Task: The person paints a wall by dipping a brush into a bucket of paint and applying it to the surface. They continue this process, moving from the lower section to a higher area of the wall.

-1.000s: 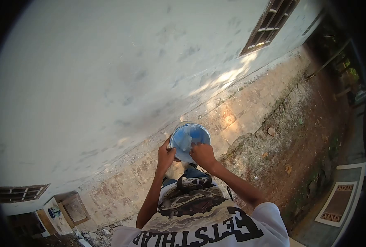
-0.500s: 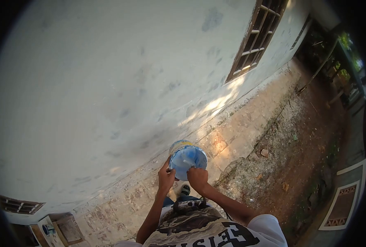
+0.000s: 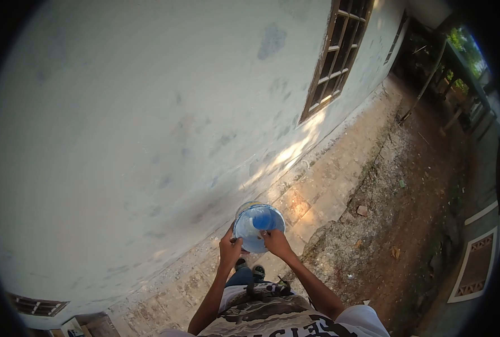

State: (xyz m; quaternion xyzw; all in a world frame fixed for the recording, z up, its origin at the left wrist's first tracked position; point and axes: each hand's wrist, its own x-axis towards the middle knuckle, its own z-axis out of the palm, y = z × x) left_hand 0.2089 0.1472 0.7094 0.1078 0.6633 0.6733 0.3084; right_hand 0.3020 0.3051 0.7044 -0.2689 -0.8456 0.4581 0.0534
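A blue-white bucket, smeared with paint, is held in front of my body with its opening toward me. My left hand grips its near left rim, thumb over the edge. My right hand reaches over the near right rim, its fingers closed inside the opening. A pale shape shows near those fingers, but what they hold is too small to make out. Deeper in the bucket lies a brighter blue patch.
A pale, blotchy wall with a brown-framed window rises on the left. Beneath me runs a paved walkway, bordered by rubble and brown soil. A small building's framed opening stands at the right.
My right hand has shifted within the bucket, and the pale stick-like shape shows less. The bucket is turned slightly, revealing a rounder blue patch. My view has moved a little.
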